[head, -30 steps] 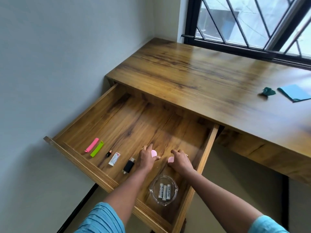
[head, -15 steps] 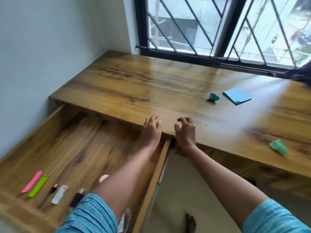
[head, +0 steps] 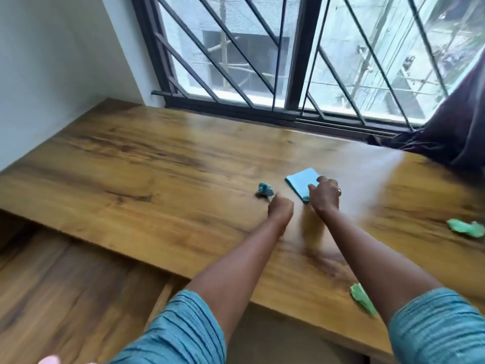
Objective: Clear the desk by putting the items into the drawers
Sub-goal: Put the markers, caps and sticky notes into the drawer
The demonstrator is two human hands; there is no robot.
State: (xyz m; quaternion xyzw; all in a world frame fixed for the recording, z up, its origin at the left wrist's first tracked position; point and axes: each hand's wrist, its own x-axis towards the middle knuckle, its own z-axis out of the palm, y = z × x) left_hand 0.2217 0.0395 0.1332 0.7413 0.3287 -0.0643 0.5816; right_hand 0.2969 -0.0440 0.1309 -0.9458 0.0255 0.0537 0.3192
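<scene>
The blue folded paper (head: 300,181), thin, light and floppy, lies mid-desk (head: 131,179) toward the window edge, best pinched at its near corner, where the right hand (head: 325,197) curls onto it, while the left hand (head: 280,209) curls just beside a teal crumpled scrap (head: 264,191), though I cannot tell whether either hand actually grips.

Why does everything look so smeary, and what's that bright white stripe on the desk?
Head view: the left hand, the right hand, the green scrap and the open drawer are smeared, which is likely motion blur. Head view: the pale stripe on the desk is daylight glare from the window. Head view: the outdoors looks washed out and bright.
</scene>
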